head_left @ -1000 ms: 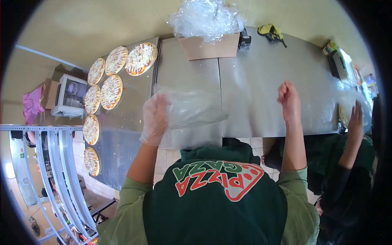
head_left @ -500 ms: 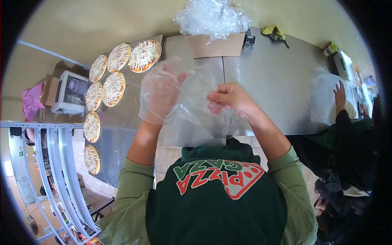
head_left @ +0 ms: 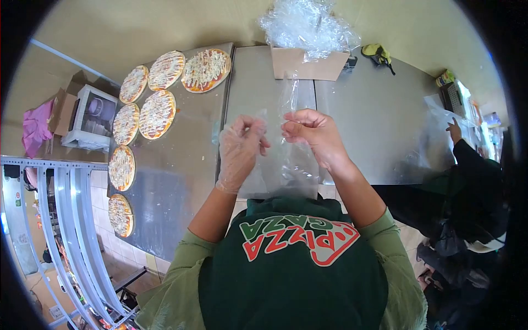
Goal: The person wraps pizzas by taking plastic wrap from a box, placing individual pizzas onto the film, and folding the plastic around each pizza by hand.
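My left hand point(head_left: 241, 151), in a clear plastic glove, is closed with its fingertips curled; whether it pinches any film I cannot make out. Opposite it, a small gap away, my right hand point(head_left: 318, 135) is bare and pinches a thin clear plastic bag point(head_left: 300, 168) between thumb and fingers. The see-through bag hangs over the steel table edge in front of my dark apron, and its outline is hard to follow.
Several topped pizzas point(head_left: 157, 114) lie on the left steel table point(head_left: 181, 143). Behind my hands, a cardboard box point(head_left: 308, 63) overflows with clear plastic point(head_left: 308, 27). A yellow-and-black item point(head_left: 377, 54) lies to the right. A co-worker's hand point(head_left: 454, 131) reaches over plastic at far right.
My left hand has turned, moved right and curled its fingers. The film spread between my hands now hangs narrower below my right hand. The view has shifted slightly.
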{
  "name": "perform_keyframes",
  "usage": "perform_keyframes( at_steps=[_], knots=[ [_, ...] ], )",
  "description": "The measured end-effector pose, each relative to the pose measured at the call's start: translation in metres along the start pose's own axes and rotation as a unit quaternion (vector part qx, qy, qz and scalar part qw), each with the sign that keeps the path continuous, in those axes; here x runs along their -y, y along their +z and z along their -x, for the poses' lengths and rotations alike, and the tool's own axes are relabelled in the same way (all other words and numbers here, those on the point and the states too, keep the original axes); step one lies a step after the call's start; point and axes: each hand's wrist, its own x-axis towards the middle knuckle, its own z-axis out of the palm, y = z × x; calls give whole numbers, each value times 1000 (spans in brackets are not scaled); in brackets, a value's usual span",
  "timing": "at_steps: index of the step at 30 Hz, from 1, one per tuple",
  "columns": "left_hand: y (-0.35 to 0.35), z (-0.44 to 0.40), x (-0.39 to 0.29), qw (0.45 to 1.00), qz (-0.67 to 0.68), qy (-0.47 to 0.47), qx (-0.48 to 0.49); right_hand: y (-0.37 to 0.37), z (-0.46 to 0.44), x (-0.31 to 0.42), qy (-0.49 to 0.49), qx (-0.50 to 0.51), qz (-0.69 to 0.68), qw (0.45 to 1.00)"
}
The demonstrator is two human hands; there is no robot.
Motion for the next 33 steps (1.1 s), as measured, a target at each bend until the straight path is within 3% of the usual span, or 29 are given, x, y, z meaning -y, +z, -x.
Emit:
perform_keyframes(
  at_steps=[2, 5, 8, 10, 14, 17, 22, 26, 29, 32, 33],
  knots=[
    [-10, -1, -3, 1000, -14, 1, 2, -1, 0, 1, -6, -4, 28, 1000],
    [-9, 0, -4, 987, 99, -105, 64, 1, 0, -1, -16, 5, 60, 998],
    [3, 2, -16, 985, -42, -109, 123, 8, -5, -16, -34, 7, 49, 998],
    [1, 3, -22, 988, -62, -77, 122, 11, -7, -21, -12, 5, 6, 1000],
    [-4, 3, -14, 992, -73, -47, 96, 10, -1, -12, -37, 10, 81, 996],
    [-2, 3, -2, 993, -91, 30, 72, 7, 0, -10, -69, 19, 138, 988],
    [-31, -7, -9, 995, -95, 41, -18, -7, 4, 15, -65, -24, 138, 988],
    [-26, -6, -5, 993, -114, 15, 7, 2, 1, 19, -161, -42, 356, 920],
    [-6, -6, 7, 996, 82, 6, 24, 23, -10, 2, -218, -83, 403, 885],
    [-17, -17, 11, 964, 168, -178, 106, 24, -9, -16, -249, -92, 452, 852],
    [-22, -19, 16, 950, 223, -193, 105, 20, -9, -22, -264, -97, 462, 841]
  ],
)
